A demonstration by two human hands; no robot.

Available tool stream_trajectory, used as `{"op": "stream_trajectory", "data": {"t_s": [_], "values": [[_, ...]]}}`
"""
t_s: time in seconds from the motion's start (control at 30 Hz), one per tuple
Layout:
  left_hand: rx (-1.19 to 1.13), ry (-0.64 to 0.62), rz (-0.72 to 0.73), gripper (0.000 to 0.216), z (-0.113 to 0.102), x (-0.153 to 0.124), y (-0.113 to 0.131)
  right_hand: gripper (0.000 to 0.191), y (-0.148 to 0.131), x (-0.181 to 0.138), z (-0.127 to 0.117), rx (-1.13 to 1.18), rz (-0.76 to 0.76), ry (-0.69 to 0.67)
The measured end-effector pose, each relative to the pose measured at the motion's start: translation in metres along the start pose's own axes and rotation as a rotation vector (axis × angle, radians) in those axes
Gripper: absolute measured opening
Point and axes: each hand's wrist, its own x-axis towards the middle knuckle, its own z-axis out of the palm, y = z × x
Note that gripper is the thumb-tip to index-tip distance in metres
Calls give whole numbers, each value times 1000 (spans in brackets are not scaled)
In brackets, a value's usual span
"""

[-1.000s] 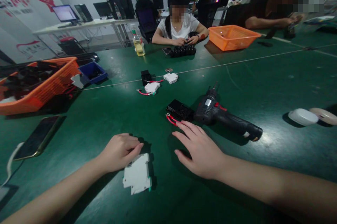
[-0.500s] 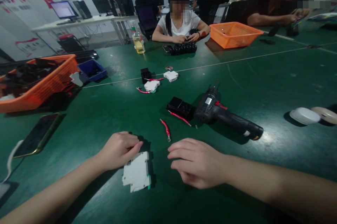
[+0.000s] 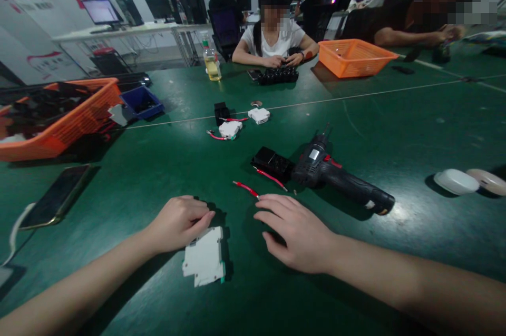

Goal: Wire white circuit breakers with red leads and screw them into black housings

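A white circuit breaker (image 3: 204, 258) with green edge pieces lies flat in front of me. My left hand (image 3: 182, 221) rests closed at its upper edge, thumb along the top; the curled fingers hide whatever may be inside. To the right, my right hand (image 3: 295, 231) is open with fingers apart. Its foremost fingertip meets the near end of a short red wire (image 3: 245, 188) with metal terminals. Beyond that lie a second red wire (image 3: 271, 178), a black plastic housing (image 3: 272, 161) and a black cordless screwdriver (image 3: 336, 173).
Farther off lie two white breakers (image 3: 230, 129), one with red wires, and a black block (image 3: 222, 112). On the left are a phone (image 3: 59, 195), an orange basket (image 3: 63, 122) and a blue bin (image 3: 143, 104). A person (image 3: 274, 41) sits opposite, beside another orange basket (image 3: 356, 59).
My right hand has shifted slightly forward and its fingers have spread. The nearer red wire has swung round, its far end now pointing more leftward. My left hand and the breaker beside it stay put.
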Motion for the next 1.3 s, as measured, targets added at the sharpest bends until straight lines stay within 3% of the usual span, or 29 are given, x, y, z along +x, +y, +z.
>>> {"op": "stream_trajectory", "data": {"t_s": [0.4,0.63,0.83,1.13,1.3], "values": [[-1,4,-8,38,0,0,1,40,0,0,3,-68,159,98],[5,5,-13,40,0,0,1,7,2,3,1,40,157,134],[0,1,-25,39,0,0,1,13,3,3,2,87,148,142],[1,8,-15,40,-1,1,1,6,3,3,1,168,139,167],[-10,9,-27,40,-1,-1,1,23,4,4,1,175,128,152]]}}
